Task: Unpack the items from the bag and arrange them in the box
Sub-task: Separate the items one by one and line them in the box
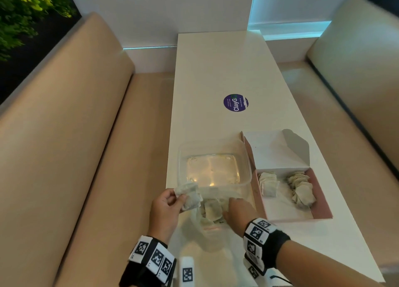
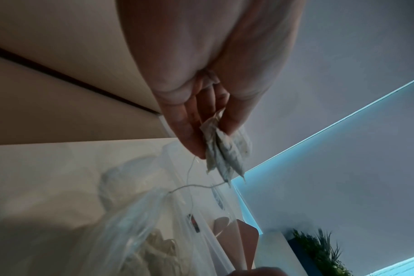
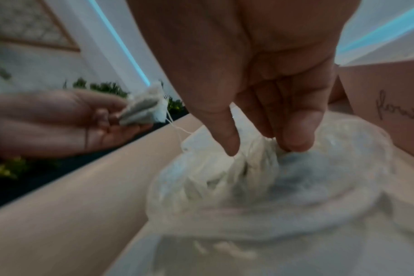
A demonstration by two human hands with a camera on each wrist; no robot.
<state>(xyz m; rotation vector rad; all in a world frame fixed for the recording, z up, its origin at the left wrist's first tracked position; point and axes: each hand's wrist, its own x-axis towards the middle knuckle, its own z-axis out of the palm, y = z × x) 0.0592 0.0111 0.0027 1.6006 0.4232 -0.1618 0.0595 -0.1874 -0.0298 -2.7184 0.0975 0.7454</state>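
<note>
On the white table (image 1: 216,70), the left hand (image 1: 166,209) pinches pale tea bags (image 1: 190,195); the right hand's (image 1: 236,213) fingertips (image 3: 296,143) dig into the clear plastic bag (image 3: 272,186); the left wrist view alone shows dangling strings (image 2: 189,179).

The smooth white tabletop (image 1: 216,75) has a faint sheen and carries a glossy round purple sticker (image 1: 235,102). Near its near edge, the clear plastic container (image 1: 212,168) is glossy and throws back bright glints from its base. The thin transparent plastic bag (image 1: 207,228) at the near edge is crinkled and filmy. The pale filter-paper tea bags (image 1: 190,195) look matt, soft and slightly creased, with thin cotton-like white strings (image 2: 189,186). The pink-sided cardboard box (image 1: 287,204) towards the right edge is matt, its white inner lid (image 1: 276,152) smooth paperboard. The beige bench upholstery (image 1: 75,135) alongside looks smooth and leather-like with a dull sheen.
</note>
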